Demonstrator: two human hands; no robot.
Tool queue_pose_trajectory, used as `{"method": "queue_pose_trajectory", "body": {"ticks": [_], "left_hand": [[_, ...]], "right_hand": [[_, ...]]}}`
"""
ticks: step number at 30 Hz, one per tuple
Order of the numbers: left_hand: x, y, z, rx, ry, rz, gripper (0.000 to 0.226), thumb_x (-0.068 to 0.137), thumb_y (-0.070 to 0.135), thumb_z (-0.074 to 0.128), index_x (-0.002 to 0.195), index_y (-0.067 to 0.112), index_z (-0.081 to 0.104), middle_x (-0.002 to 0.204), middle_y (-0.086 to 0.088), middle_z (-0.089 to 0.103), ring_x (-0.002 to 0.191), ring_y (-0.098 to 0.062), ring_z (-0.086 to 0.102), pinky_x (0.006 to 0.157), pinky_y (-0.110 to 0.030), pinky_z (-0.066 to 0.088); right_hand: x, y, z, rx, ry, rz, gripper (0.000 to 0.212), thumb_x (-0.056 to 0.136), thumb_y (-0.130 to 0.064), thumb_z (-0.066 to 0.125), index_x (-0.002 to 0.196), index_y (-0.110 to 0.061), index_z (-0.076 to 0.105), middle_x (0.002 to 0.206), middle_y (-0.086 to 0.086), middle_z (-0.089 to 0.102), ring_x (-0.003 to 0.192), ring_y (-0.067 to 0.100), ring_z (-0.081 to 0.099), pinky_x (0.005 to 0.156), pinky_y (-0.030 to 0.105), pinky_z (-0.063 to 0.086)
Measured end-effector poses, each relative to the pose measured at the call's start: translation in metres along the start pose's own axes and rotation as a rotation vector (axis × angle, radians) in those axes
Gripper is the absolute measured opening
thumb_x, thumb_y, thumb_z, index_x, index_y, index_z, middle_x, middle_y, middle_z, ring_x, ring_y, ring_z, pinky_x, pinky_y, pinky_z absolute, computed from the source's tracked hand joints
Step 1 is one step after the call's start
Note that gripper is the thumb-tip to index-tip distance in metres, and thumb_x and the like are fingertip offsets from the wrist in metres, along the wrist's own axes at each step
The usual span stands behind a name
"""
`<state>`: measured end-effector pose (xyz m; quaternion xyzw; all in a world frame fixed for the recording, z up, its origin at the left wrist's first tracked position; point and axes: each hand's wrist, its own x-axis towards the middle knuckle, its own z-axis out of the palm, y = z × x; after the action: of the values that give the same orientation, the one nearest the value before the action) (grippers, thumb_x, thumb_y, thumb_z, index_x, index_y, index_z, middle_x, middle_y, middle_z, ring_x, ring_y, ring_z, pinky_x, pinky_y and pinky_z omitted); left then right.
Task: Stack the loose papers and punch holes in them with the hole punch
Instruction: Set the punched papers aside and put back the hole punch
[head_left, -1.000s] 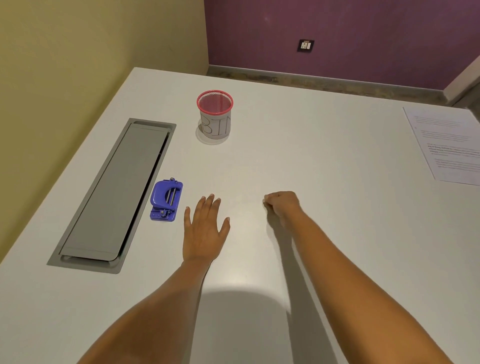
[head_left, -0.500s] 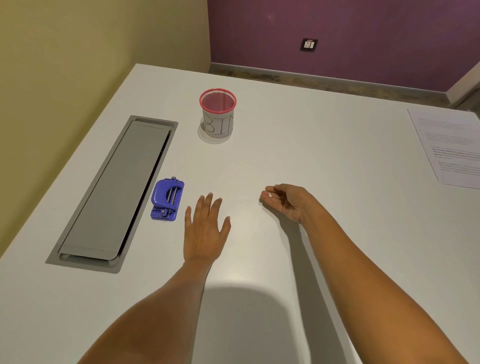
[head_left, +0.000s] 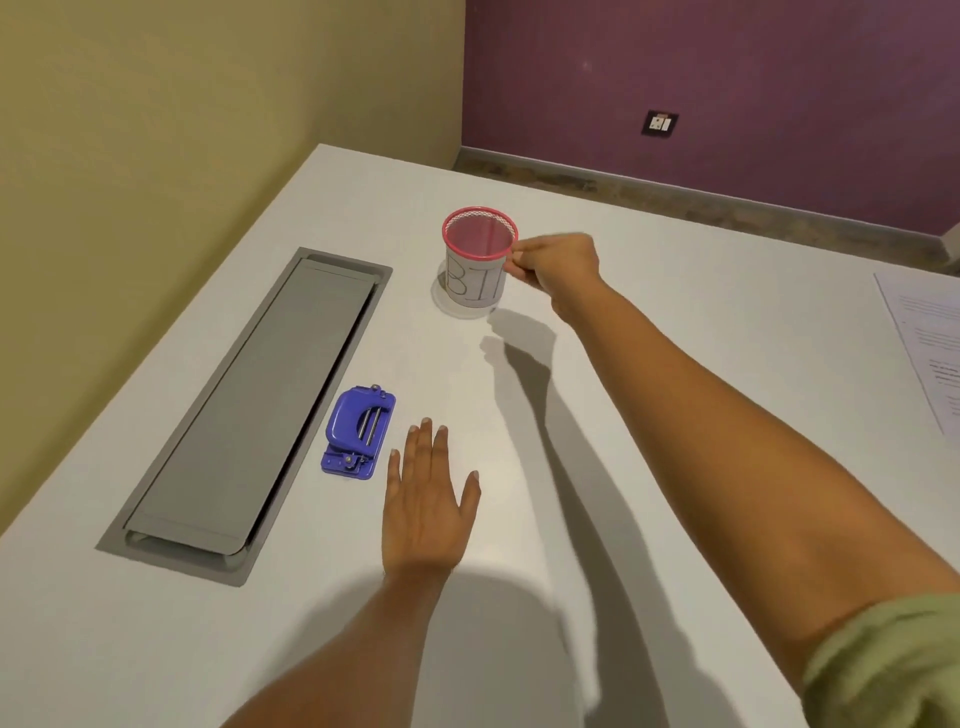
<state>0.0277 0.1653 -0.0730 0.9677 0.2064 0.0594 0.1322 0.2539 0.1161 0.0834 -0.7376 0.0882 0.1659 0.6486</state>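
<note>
A blue hole punch (head_left: 357, 432) lies on the white table (head_left: 649, 322), just left of my left hand (head_left: 427, 499). That hand rests flat on the table with its fingers spread and nothing in it. My right hand (head_left: 556, 267) is stretched out to the right side of a pink-rimmed mesh cup marked "BIN" (head_left: 475, 283). Its fingertips are pinched together at the rim. I cannot tell whether anything small sits between them. A printed paper sheet (head_left: 930, 343) lies flat at the right edge of the view, partly cut off.
A long grey cable hatch (head_left: 249, 410) is set into the table left of the punch. A yellow wall runs close along the table's left side. A purple wall with a socket (head_left: 658, 123) stands beyond the far edge.
My right hand has left the table in front of me and reached forward and up to the bin's rim, fingers still pinched. My left hand and the punch have stayed put.
</note>
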Motion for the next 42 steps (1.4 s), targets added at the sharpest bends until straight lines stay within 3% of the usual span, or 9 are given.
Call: {"method": "queue_pose_trajectory", "body": {"ticks": [5,11,15,19,22,32,38,42], "left_hand": [[0.0,-0.001,0.005,0.012,0.071,0.02,0.059,0.089,0.04,0.033,0.135,0.007,0.044,0.143,-0.011,0.045,0.133,-0.024,0.044,0.11,-0.038,0.02],[-0.004,-0.004,0.016,0.063,0.332,0.105,0.051,0.092,0.033,0.046,0.131,0.002,0.05,0.14,-0.015,0.049,0.13,-0.025,0.047,0.103,-0.043,0.041],[-0.004,-0.005,0.021,0.089,0.414,0.137,0.049,0.09,0.031,0.051,0.128,0.001,0.053,0.137,-0.016,0.051,0.128,-0.026,0.049,0.099,-0.045,0.047],[-0.004,-0.006,0.022,0.113,0.444,0.154,0.049,0.089,0.031,0.053,0.128,0.0,0.054,0.136,-0.016,0.052,0.127,-0.026,0.05,0.097,-0.044,0.048],[-0.004,-0.006,0.022,0.126,0.456,0.162,0.048,0.089,0.03,0.053,0.127,0.0,0.054,0.135,-0.017,0.053,0.127,-0.026,0.05,0.097,-0.044,0.048],[-0.004,-0.007,0.023,0.11,0.419,0.15,0.049,0.091,0.032,0.051,0.128,0.0,0.053,0.136,-0.017,0.052,0.127,-0.026,0.05,0.099,-0.044,0.047],[-0.001,-0.004,0.012,0.038,0.186,0.06,0.058,0.096,0.041,0.022,0.135,0.006,0.046,0.143,-0.012,0.046,0.132,-0.024,0.044,0.111,-0.038,0.023],[0.0,-0.004,0.01,0.042,0.116,0.043,0.058,0.088,0.041,0.031,0.133,0.007,0.047,0.141,-0.012,0.048,0.131,-0.025,0.047,0.111,-0.037,0.019]], "right_hand": [[0.031,-0.016,0.032,-0.467,0.086,-0.271,0.02,0.088,-0.002,0.057,0.1,-0.003,0.072,0.108,0.013,0.068,0.099,0.024,0.064,0.091,0.035,0.054],[0.044,-0.016,0.053,-0.635,-0.008,-0.329,0.03,0.092,0.001,0.047,0.114,-0.005,0.066,0.132,0.012,0.054,0.118,0.03,0.052,0.1,0.038,0.047],[0.049,-0.017,0.058,-0.652,0.057,-0.376,0.029,0.09,0.001,0.051,0.114,-0.006,0.066,0.126,0.012,0.06,0.114,0.028,0.056,0.098,0.038,0.046],[0.05,-0.017,0.057,-0.651,0.139,-0.443,0.022,0.088,-0.002,0.055,0.102,-0.007,0.072,0.112,0.01,0.067,0.103,0.024,0.062,0.089,0.032,0.052],[0.05,-0.014,0.055,-0.683,0.129,-0.427,0.022,0.089,-0.004,0.056,0.106,-0.007,0.07,0.115,0.011,0.065,0.105,0.023,0.061,0.091,0.032,0.051],[0.047,-0.006,0.048,-0.64,0.135,-0.478,0.018,0.087,-0.008,0.06,0.101,-0.007,0.071,0.111,0.01,0.067,0.103,0.02,0.061,0.085,0.027,0.052],[0.012,0.012,0.04,-0.473,0.16,-0.536,0.027,0.088,-0.003,0.044,0.099,-0.006,0.068,0.104,0.011,0.068,0.093,0.02,0.06,0.077,0.024,0.049],[-0.022,0.055,0.022,-0.411,0.129,-0.507,0.026,0.086,-0.004,0.045,0.095,-0.006,0.068,0.097,0.012,0.07,0.089,0.022,0.062,0.082,0.031,0.05]]}}
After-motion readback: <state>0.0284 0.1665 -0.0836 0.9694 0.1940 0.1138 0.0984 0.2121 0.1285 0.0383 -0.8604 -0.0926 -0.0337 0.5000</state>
